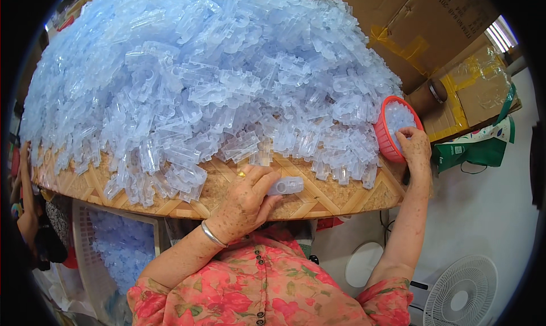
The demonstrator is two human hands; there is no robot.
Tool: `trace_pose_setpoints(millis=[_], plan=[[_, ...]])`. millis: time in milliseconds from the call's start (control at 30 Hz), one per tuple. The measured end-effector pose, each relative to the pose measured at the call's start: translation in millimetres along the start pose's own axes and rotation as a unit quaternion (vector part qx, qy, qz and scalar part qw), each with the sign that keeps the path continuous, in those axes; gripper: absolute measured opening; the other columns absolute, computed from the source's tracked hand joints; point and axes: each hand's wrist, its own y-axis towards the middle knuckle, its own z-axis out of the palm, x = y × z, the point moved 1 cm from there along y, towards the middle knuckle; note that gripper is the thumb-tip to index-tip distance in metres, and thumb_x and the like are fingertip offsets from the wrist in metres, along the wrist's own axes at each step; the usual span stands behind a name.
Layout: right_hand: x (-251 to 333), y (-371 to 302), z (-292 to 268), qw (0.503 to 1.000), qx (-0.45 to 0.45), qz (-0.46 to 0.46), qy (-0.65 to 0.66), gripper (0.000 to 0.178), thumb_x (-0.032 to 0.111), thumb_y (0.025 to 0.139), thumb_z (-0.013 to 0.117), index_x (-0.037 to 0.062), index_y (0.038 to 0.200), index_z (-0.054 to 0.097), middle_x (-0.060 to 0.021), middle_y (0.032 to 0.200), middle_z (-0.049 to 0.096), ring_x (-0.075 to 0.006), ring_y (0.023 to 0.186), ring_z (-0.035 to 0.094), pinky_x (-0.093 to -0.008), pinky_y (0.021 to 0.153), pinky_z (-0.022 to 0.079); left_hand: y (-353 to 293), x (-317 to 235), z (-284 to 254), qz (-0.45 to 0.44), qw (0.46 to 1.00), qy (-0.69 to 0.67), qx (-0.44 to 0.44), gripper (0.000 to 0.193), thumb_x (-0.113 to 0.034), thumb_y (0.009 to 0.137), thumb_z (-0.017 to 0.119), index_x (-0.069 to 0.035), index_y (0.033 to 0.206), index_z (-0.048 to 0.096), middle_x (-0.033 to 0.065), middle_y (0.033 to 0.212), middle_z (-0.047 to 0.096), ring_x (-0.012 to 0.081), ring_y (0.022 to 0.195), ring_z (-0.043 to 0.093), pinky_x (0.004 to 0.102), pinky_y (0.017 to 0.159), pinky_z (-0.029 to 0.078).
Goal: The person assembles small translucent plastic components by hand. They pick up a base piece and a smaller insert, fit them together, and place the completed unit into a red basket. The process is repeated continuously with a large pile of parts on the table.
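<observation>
Flowered shirt (267, 275) lies nearest the head camera. Beyond it, the left hand (242, 201) pinches one clear plastic piece (291, 185), jutting right of its fingertips, above the table (341, 198). Bent fingers of the right hand (417, 148) dip into a red bowl (389, 146) of small bits (399, 115); whether they grip any, I cannot tell. One piece seems in progress; a huge pile (227, 70) remains loose ahead of the left fingers. Whether pieces in the crate (84, 243), below and left of them, are finished is unclear.

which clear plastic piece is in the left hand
The single piece pinched by the left hand, near the edge of the table; unlike those in the heap behind, it is held apart.
</observation>
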Motion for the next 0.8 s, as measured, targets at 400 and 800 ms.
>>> trace_pose_setpoints(millis=[400,800], plan=[[-6.7,-14.9,-13.1,0.97,-0.069,-0.013,0.231,0.021,0.007,0.087,0.073,0.0025,0.107,0.074,-0.0089,0.084,0.071,-0.0133,0.077,0.064,-0.0283,0.073,0.051,-0.5,0.1,0.3,0.003,1.0,-0.006,-0.004,0.048,-0.007,0.079,0.079,-0.001,0.123,0.061,0.0172,0.115,0.063,0.0381,0.1,0.061,0.045,0.087,0.05],[121.5,-162.9,32.8,0.88,0.244,-0.171,0.37,0.015,-0.001,0.087,0.07,-0.0019,0.102,0.071,-0.0063,0.091,0.065,-0.0123,0.072,0.061,-0.0266,0.066,0.05,-5.6,5.4,3.7,0.007,1.0,-0.02,-0.021,0.051,-0.008,0.079,0.08,0.0,0.125,0.06,0.0175,0.117,0.063,0.0368,0.101,0.063,0.0449,0.086,0.051]])
